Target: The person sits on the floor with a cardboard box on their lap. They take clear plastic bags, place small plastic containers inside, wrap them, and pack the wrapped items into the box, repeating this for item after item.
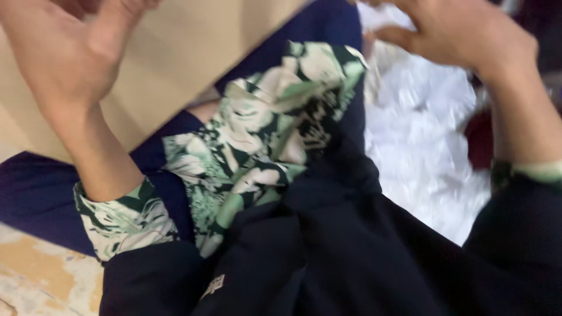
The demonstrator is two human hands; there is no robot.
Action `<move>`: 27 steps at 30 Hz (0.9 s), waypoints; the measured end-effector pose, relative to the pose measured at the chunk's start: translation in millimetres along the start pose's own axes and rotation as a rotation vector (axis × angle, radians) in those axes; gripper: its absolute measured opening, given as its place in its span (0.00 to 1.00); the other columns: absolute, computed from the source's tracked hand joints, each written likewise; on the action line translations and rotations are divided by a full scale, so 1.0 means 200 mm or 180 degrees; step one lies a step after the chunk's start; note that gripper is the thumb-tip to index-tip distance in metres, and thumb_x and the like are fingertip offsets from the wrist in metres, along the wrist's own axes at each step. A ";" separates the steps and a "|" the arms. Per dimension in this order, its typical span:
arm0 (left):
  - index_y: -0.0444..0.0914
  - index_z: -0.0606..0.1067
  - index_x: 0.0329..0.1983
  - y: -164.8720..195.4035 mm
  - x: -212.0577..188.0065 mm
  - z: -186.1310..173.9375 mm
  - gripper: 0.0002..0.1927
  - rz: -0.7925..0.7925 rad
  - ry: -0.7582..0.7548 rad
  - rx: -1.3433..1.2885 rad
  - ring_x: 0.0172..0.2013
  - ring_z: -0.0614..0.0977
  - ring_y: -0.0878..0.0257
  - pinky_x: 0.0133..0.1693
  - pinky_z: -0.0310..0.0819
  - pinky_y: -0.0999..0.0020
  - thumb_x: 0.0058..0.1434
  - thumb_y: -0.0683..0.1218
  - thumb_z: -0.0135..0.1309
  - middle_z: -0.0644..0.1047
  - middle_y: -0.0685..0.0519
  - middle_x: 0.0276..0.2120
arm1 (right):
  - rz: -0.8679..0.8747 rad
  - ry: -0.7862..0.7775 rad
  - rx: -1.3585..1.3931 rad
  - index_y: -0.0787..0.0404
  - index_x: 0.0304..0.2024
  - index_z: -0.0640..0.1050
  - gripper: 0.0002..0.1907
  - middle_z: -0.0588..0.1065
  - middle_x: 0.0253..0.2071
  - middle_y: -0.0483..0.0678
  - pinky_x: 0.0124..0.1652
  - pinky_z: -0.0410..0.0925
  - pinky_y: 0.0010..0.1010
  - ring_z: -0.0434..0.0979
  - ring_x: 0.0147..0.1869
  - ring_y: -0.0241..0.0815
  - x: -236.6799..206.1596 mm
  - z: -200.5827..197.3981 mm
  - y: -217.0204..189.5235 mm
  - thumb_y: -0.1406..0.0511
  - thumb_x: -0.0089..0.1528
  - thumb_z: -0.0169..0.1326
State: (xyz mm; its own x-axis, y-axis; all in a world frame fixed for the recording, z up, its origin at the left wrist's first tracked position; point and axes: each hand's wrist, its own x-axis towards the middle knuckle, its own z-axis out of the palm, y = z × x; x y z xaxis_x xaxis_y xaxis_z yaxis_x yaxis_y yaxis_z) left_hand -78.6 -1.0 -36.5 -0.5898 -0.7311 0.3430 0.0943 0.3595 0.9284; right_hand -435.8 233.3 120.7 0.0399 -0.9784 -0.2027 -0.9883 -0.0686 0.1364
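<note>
**Two open hands above a heap of white plastic and a cardboard panel**

Seen from the head camera, a dark navy garment (351,257) fills the lower half, from 4 to 8 o'clock, with green-and-cream floral fabric (257,146) over the lap at centre. At 10 to 12 o'clock leans a tan cardboard panel (175,52). At 2 to 4 o'clock lies a crumpled heap of white plastic wrapping (421,129), just under the right hand (462,35), which hovers at 1 o'clock, fingers loosely spread, gripping nothing. The left hand (64,52), at 10 o'clock, is open too, palm turned inward beside the cardboard, empty.

Risks, as a judgement: with neither hand holding it, the cardboard could tip or slide onto the lap; the light wrapping could slip off or snag on the sleeves.

Hard to make out: the picture is motion-blurred. Both hands' fingertips are cut off at the top edge. Whatever lies under the wrapping is hidden, and a dark red shape (480,140) at 3 o'clock cannot be identified.
</note>
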 end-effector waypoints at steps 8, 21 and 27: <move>0.34 0.79 0.56 0.39 -0.09 1.01 0.14 0.0745 -0.1884 -0.0705 0.46 0.88 0.63 0.46 0.85 0.70 0.69 0.36 0.63 0.84 0.49 0.47 | 0.2781 -0.1035 0.0898 0.45 0.70 0.72 0.34 0.79 0.55 0.53 0.51 0.73 0.45 0.80 0.54 0.56 -1.43 0.40 0.12 0.47 0.63 0.58; 0.37 0.58 0.71 0.31 -0.65 2.05 0.40 -0.2561 -0.2761 -0.1431 0.52 0.81 0.59 0.43 0.86 0.63 0.60 0.50 0.63 0.75 0.45 0.56 | 0.3461 0.0032 0.2068 0.48 0.76 0.55 0.60 0.67 0.59 0.70 0.62 0.63 0.54 0.67 0.64 0.70 -1.47 1.08 -0.30 0.51 0.48 0.71; 0.34 0.69 0.62 0.36 -0.64 2.07 0.40 -0.2345 -0.2503 -0.1366 0.45 0.85 0.58 0.41 0.84 0.63 0.47 0.52 0.68 0.81 0.45 0.48 | 0.1484 0.1239 0.2372 0.59 0.80 0.50 0.62 0.60 0.74 0.69 0.67 0.59 0.53 0.60 0.75 0.72 -1.45 0.93 -0.30 0.56 0.55 0.75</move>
State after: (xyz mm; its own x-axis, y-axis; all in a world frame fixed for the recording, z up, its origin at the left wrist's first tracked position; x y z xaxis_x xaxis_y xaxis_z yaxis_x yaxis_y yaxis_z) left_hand -327.9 357.8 -72.0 -0.9364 -0.0652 -0.3448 -0.3040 -0.3397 0.8900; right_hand -415.9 557.5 -8.7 -0.4674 -0.8813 0.0705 -0.7514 0.3540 -0.5568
